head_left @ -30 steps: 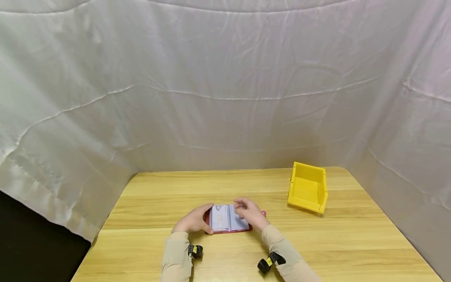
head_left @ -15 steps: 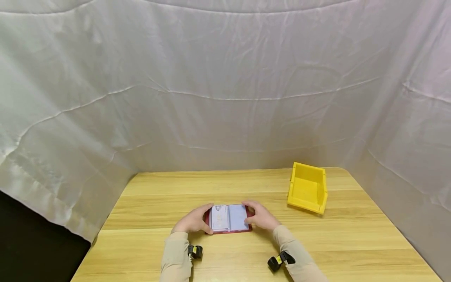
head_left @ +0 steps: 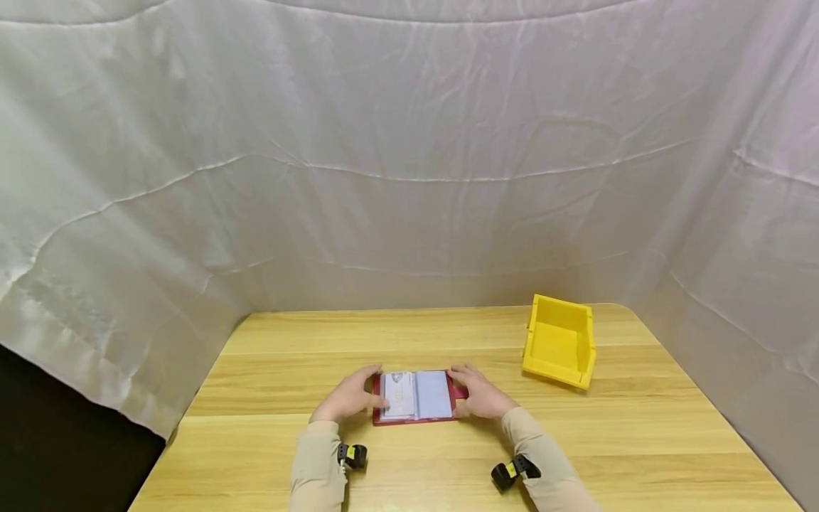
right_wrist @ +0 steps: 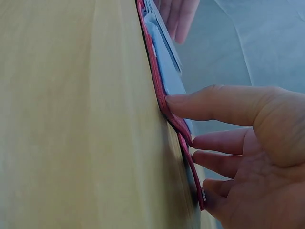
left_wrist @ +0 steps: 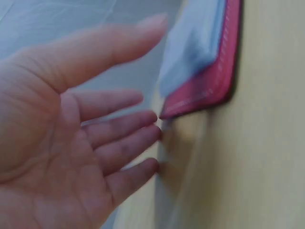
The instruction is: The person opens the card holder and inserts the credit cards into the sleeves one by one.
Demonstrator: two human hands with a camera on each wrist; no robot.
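Note:
A red card holder [head_left: 377, 418] lies spread on the table, clear sleeves facing up. A pale printed card [head_left: 399, 393] shows on its left side, and a plain whitish sleeve [head_left: 434, 395] fills the right. My left hand [head_left: 348, 398] is at its left end; in the left wrist view the fingers stretch out beside the red cover [left_wrist: 205, 93], with the thumb raised over it. At the right end, my right hand [head_left: 481, 397] touches the cover, thumb on its near corner and fingertips along the edge and the red clasp strap [right_wrist: 194, 176].
A yellow open bin [head_left: 557, 345] stands at the back right of the wooden table [head_left: 307, 334]. Grey fabric [head_left: 409, 213] hangs behind and at both sides. Black cameras are strapped to both wrists.
My right hand has drawn back from over the right sleeve to the holder's right edge. The left hand has shifted slightly left, its thumb lifting off the near left corner.

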